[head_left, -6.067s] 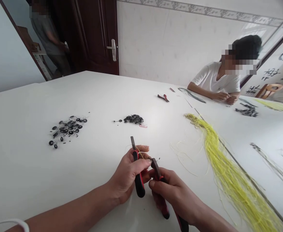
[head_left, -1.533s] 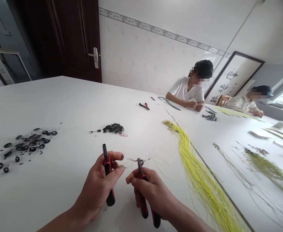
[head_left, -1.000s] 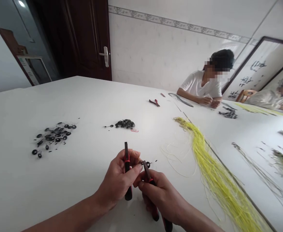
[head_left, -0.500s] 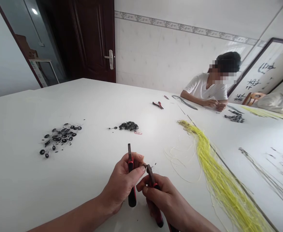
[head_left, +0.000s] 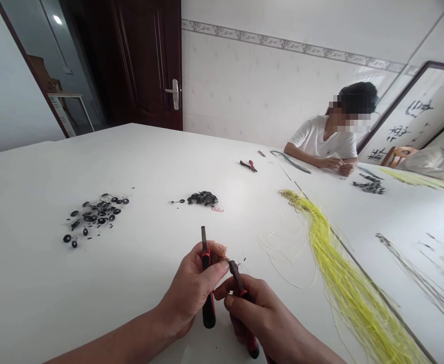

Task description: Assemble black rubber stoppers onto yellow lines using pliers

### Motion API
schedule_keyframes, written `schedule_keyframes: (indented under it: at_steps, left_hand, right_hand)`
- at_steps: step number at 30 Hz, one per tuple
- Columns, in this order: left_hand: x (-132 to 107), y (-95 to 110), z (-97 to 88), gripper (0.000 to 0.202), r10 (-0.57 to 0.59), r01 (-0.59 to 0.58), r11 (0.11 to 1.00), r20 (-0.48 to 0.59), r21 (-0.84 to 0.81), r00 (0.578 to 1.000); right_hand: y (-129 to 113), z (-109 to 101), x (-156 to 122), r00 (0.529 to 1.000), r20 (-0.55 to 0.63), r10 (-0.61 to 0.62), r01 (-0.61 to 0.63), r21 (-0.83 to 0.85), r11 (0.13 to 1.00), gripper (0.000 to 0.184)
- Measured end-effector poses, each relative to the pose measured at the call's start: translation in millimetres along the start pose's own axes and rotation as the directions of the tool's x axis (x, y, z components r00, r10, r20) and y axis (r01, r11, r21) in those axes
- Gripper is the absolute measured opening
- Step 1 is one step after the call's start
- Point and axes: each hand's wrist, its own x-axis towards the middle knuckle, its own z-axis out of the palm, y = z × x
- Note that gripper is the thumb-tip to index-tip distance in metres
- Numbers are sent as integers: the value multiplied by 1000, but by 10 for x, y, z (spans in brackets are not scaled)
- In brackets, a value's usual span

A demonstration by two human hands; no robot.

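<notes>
My left hand (head_left: 186, 290) is closed around a pair of pliers with black and red handles (head_left: 208, 314), whose jaws point up and away. Its thumb and forefinger also pinch a tiny dark piece (head_left: 228, 261), too small to make out. In my right hand (head_left: 265, 311) is a second pair of pliers (head_left: 237, 277), its jaw tips right at that piece. Whether the tips grip it is hard to see. Beyond my hands lie a pile of small black parts (head_left: 204, 198) and, further left, a looser scatter of black discs with fine wires (head_left: 97, 215).
A bundle of yellow strands (head_left: 331, 253) runs along the right over a seam in the white table (head_left: 138, 293). Another pair of pliers (head_left: 249, 165) lies toward the back. Across the table sits a person in a white shirt (head_left: 318, 136); a second person (head_left: 430, 159) is at the right edge.
My view has shifted very slightly. The right pliers' jaws have turned a little at the tiny piece; both hands hold nearly the same place.
</notes>
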Motion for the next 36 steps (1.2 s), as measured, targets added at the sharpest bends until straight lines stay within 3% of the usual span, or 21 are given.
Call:
schedule_keyframes:
  at_steps: [5,11,21,25,31,36]
  left_hand:
    - [7,9,0,9,-15,15,999,3,-32,1000]
    - [12,1,-2,10,-76,82,992,61,-97,995]
    - [-9,38,2,9,-123,129,986,55,-110,991]
    - [2,24,11,8,-140,146,980,51,-134,989]
    - [-14,45,32,10,-112,115,983,27,-144,993]
    - [-14,52,32,12,-108,111,984,27,-140,994]
  right_hand:
    - [7,-11,15,1000,17,-7,7,-3,1000,17]
    - [15,-40,20,984,176,-15,-7,124,992,18]
    - [85,-60,32,959,279,-43,-59,345,937,20]
    - [69,-63,35,970,229,-80,9,296,955,22]
    - [4,-13,17,999,34,-5,2,63,998,18]
    - [12,-10,14,1000,26,5,-5,6,1000,17]
